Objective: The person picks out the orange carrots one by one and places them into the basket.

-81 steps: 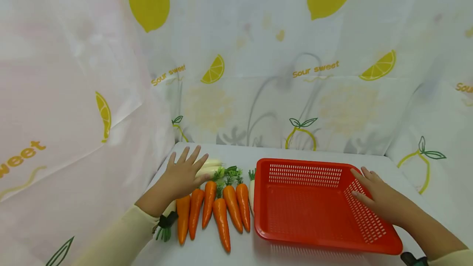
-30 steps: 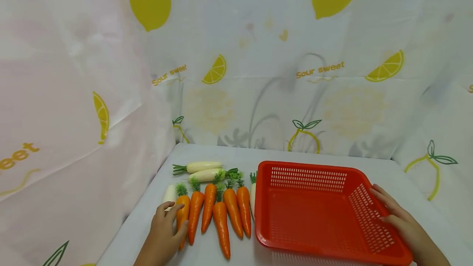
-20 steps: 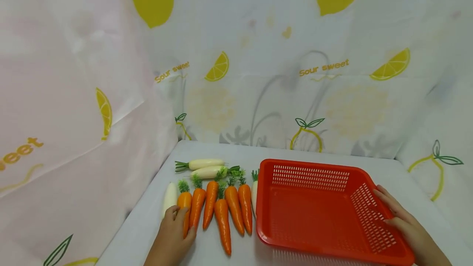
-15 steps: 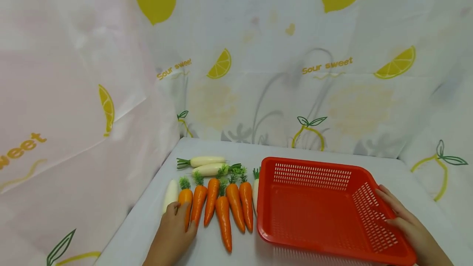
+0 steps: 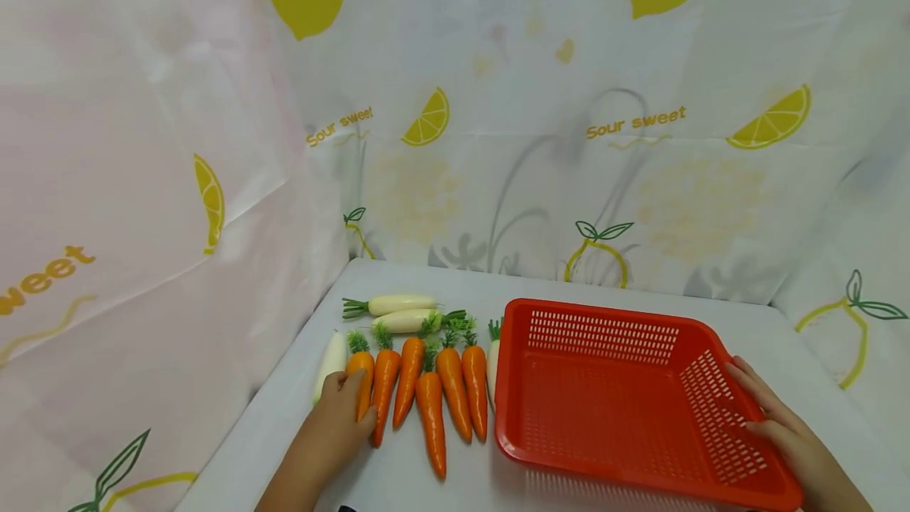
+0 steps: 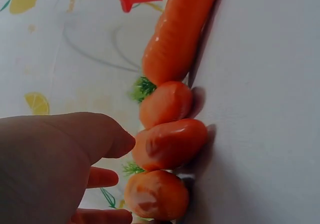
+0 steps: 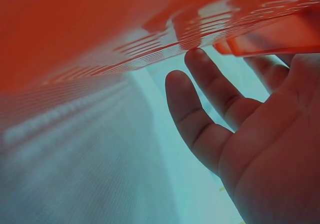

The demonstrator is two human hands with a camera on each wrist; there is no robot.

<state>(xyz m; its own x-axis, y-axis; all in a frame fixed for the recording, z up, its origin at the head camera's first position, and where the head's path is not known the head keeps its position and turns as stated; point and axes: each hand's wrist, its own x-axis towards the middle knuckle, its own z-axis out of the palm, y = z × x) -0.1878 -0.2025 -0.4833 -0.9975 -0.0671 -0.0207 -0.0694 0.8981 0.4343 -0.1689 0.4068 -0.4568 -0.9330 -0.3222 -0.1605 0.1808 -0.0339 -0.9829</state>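
Head view first, working from the left: my left hand (image 5: pixel 340 417) rests on the leftmost carrot (image 5: pixel 362 382), its grip curled over that carrot's lower half with the thumb on the near side. Just left of it lies a white radish (image 5: pixel 329 362), touching the edge of the hand. From the left wrist view I see the carrot tips stacked close to my fingers (image 6: pixel 107 139), the thumb nearly touching one orange end; that carrot is pinned against the tabletop (image 5: pixel 455 488). To the right of it, four more carrots (image 5: pixel 430 409) lie side by side, green tops pointing away from me, and two more white radishes (image 5: pixel 401 313) lie crosswise behind them. One more white radish (image 5: pixel 492 362) lies wedged between the last carrot and the red basket (image 5: pixel 604 449).

The red basket sits right of the row with nothing inside. My right hand (image 5: pixel 778 429) holds its right rim, the thumb over the perforated wall. In the right wrist view the fingers (image 7: pixel 200 119) reach under the basket's edge, loosely bent, gripping the rim.
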